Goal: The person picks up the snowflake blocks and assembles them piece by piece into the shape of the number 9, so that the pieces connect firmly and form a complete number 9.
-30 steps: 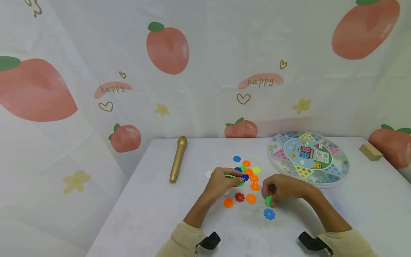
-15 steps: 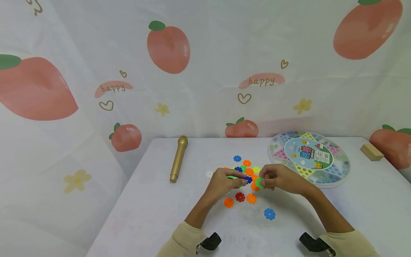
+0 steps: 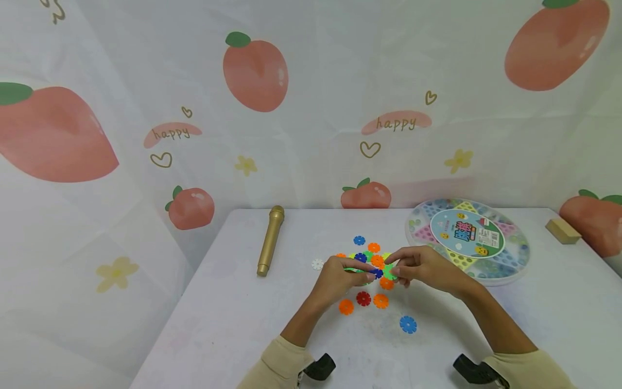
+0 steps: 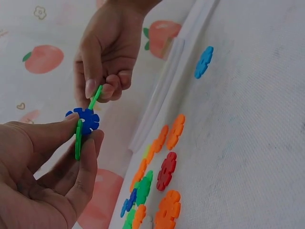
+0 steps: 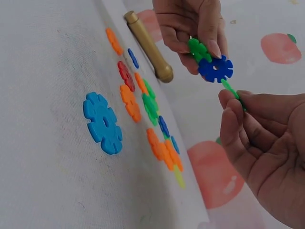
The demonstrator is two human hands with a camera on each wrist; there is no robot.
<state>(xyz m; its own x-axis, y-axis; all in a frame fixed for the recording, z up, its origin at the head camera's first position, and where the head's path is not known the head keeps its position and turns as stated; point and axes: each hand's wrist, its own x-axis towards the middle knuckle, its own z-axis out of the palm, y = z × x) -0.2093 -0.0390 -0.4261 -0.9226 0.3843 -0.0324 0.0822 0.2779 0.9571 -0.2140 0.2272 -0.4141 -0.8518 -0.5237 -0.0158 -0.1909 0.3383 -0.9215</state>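
My left hand [image 3: 340, 278] pinches a dark blue notched snowflake disc [image 4: 87, 121] and a green disc [image 4: 78, 143] set crosswise into its edge. Thumb and fingers of my right hand [image 3: 427, 270] pinch another green snowflake disc [image 5: 231, 90]. That disc meets the blue one's rim edge-on, at an angle to it, in both wrist views. Both hands are raised close together over a spread of loose discs. Among these are a red disc [image 3: 363, 299] and an orange disc [image 3: 381, 301] on the near side. A light blue disc [image 3: 408, 324] lies apart, nearer the body.
A gold baton-like stick [image 3: 270, 241] lies at the left of the white table [image 3: 218, 324]. Behind the right hand is a round, clear-covered Chinese checkers set [image 3: 466, 232]. A small wooden block [image 3: 562, 230] stands at the far right edge.
My right hand has lifted the green disc from near the light blue one and brought it up and left to the blue disc. My left hand has stayed almost in place.
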